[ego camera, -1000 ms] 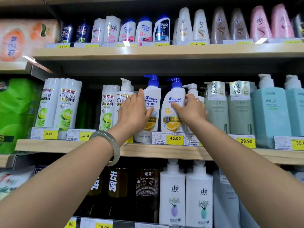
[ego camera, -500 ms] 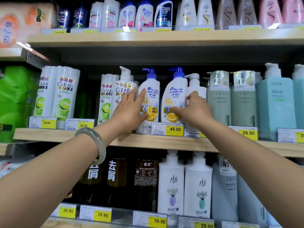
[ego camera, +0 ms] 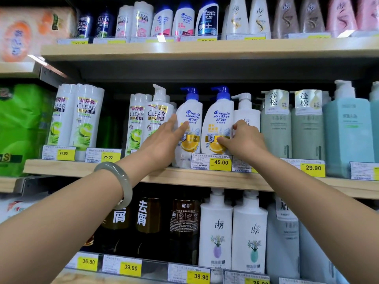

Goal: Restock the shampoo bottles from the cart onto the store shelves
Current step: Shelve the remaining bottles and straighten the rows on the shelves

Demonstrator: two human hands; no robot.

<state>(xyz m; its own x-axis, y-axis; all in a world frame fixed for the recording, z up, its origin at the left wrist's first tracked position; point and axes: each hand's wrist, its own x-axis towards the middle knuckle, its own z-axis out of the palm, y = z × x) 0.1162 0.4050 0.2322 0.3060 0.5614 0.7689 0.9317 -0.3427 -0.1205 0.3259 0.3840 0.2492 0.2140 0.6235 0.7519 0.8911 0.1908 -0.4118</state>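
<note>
Two white Head & Shoulders pump bottles with blue pumps stand side by side on the middle wooden shelf (ego camera: 184, 178). My left hand (ego camera: 164, 142) lies with spread fingers against the left bottle (ego camera: 190, 117), fingertips on its label. My right hand (ego camera: 246, 142) curls around the lower right edge of the right bottle (ego camera: 220, 117), thumb up and index finger across the lemon picture. Both bottles stand upright on the shelf. The cart is out of view.
Clear bottles (ego camera: 155, 119) crowd the left bottle. A white pump bottle (ego camera: 246, 111) and grey-green bottles (ego camera: 274, 130) stand right of my hand. A 45.00 price tag (ego camera: 220, 162) hangs below. Shelves above and below are packed. A jade bangle (ego camera: 123, 181) circles my left wrist.
My left hand has slid from wrapping the left bottle's side to resting spread fingers on it. My right hand has dropped lower on the right bottle. The view has shifted slightly.
</note>
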